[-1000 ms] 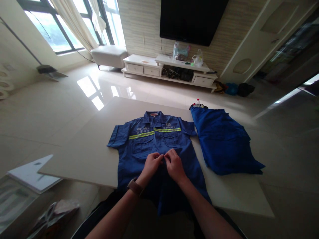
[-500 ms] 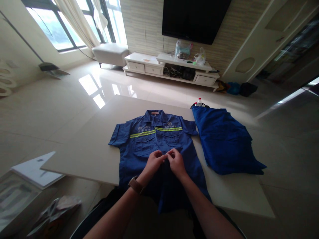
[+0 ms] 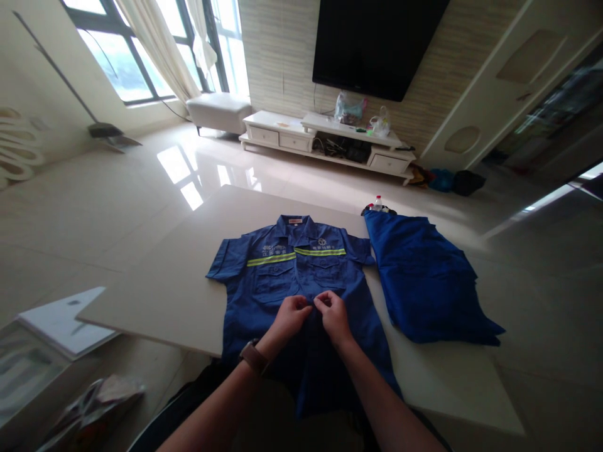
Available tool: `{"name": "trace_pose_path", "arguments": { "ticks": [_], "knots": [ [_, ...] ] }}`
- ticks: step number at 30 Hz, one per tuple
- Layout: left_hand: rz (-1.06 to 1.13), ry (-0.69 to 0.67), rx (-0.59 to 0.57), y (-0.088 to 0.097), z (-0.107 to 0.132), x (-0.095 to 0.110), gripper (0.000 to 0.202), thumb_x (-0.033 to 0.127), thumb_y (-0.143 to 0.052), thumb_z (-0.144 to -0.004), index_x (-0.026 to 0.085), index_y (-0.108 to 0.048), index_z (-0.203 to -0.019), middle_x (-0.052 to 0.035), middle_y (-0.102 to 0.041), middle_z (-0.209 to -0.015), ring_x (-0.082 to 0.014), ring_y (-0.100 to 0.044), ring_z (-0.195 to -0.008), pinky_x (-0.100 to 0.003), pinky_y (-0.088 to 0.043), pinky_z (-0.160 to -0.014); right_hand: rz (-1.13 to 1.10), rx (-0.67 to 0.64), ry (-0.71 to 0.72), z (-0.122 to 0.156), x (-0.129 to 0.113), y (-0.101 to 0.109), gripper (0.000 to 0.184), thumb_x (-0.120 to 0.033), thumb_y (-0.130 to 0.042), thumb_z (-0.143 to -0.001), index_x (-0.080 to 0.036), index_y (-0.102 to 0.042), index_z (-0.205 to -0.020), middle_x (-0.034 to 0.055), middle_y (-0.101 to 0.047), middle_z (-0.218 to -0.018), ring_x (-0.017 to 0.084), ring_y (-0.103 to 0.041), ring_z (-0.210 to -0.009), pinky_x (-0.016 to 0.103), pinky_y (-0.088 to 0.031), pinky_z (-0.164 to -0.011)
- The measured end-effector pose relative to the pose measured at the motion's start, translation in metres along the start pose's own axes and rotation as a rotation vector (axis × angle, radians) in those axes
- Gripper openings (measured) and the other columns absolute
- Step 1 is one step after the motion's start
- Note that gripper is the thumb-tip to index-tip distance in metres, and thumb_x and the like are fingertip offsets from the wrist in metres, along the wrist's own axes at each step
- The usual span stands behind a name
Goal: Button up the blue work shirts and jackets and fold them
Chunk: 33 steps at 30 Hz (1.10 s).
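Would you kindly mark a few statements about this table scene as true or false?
1. The left hand and right hand both pinch the front of the blue shirt. True.
2. The shirt's collar points toward the person. False: the collar lies at the far side, and the hem hangs over the near table edge.
3. A blue cloth pile lies right of the shirt on the table. True.
4. A watch sits on the right wrist. False: the watch is on the left wrist.
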<state>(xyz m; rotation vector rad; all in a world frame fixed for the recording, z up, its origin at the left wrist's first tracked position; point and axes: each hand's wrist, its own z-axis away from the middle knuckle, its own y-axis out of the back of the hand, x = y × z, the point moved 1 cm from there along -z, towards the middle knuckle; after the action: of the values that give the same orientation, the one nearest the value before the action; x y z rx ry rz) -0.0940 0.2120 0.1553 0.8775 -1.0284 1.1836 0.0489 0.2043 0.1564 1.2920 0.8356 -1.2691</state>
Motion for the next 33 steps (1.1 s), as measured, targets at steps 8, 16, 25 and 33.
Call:
{"name": "trace_pose_path", "arguments": {
  "ticks": [8, 16, 25, 33],
  "knots": [
    [-0.115, -0.029, 0.007, 0.000, 0.000, 0.003, 0.011, 0.024, -0.062, -0.067, 0.016, -0.057, -0.061, 0.0030, -0.050, -0.058, -0.0098, -0.042, -0.058, -0.024, -0.028, -0.056, -0.088, -0.030, -0.071, -0.002, 0.009, 0.001, 0.032, -0.048, -0.069, -0.068, -0.019, -0.064, -0.077, 0.0036, -0.065, -0.073, 0.018, -0.058, -0.068, 0.029, -0.047, -0.063],
    [-0.088, -0.048, -0.020, 0.001, 0.001, 0.003, 0.013, 0.023, -0.064, -0.067, 0.017, -0.054, -0.062, 0.0038, -0.049, -0.058, -0.0100, -0.042, -0.058, -0.024, -0.029, -0.057, -0.040, -0.022, -0.045, -0.007, 0.011, 0.005, 0.031, -0.050, -0.066, -0.074, -0.020, -0.062, -0.082, 0.0035, -0.064, -0.075, 0.019, -0.059, -0.069, 0.030, -0.049, -0.064],
    [-0.433, -0.195, -0.190, -0.005, 0.022, 0.010, 0.007, 0.012, -0.057, -0.065, 0.018, -0.060, -0.064, 0.0007, -0.060, -0.060, -0.0129, -0.049, -0.057, -0.027, -0.029, -0.058, 0.284, 0.036, 0.132, -0.006, 0.007, 0.016, 0.036, -0.047, -0.078, -0.073, -0.019, -0.065, -0.091, 0.0044, -0.068, -0.090, 0.021, -0.062, -0.085, 0.033, -0.049, -0.081],
    [-0.493, -0.078, -0.292, -0.004, 0.018, 0.001, 0.012, 0.015, -0.061, -0.072, 0.018, -0.068, -0.063, -0.0013, -0.064, -0.060, -0.0156, -0.053, -0.057, -0.027, -0.032, -0.059, 0.341, -0.014, 0.022, -0.011, 0.021, 0.011, 0.027, -0.012, -0.062, -0.067, -0.018, -0.072, -0.091, 0.0022, -0.071, -0.078, 0.019, -0.066, -0.074, 0.031, -0.051, -0.075]
  ]
}}
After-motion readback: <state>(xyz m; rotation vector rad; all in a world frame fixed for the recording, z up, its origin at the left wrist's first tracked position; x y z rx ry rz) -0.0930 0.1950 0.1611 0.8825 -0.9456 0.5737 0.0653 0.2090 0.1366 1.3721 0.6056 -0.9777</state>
